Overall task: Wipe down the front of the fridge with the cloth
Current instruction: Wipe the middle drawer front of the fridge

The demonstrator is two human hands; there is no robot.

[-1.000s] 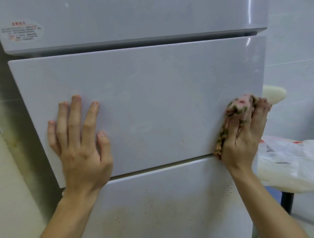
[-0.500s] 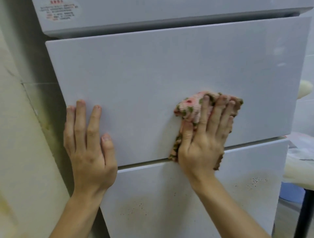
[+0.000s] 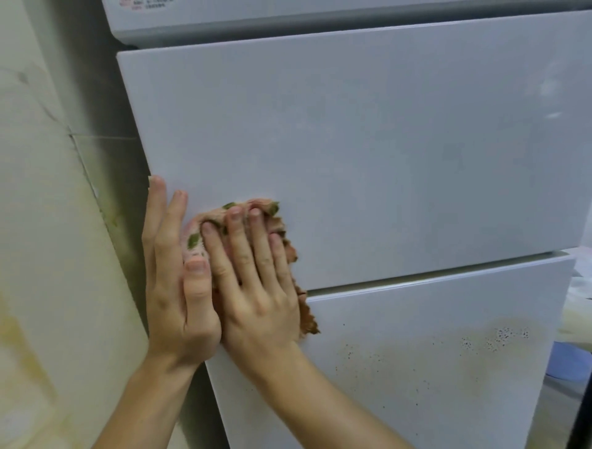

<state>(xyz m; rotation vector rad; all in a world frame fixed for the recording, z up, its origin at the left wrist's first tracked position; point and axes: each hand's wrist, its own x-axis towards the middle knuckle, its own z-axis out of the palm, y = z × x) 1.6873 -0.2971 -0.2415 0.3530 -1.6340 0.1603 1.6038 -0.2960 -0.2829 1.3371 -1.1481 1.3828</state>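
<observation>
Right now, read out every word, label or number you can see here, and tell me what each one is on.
Sticker on the fridge's top door: red and dark print, cut off by the picture's top edge and too blurred to read.
Middle door, lower door and cloth: no text on any of them.
Nothing in view can be quoted.

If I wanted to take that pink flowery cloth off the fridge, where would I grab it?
Probably pinch the loose corner of the pink flowery cloth hanging beside the right hand, coming from the right: the rest lies flat under its fingers, and the left hand blocks the left.
</observation>
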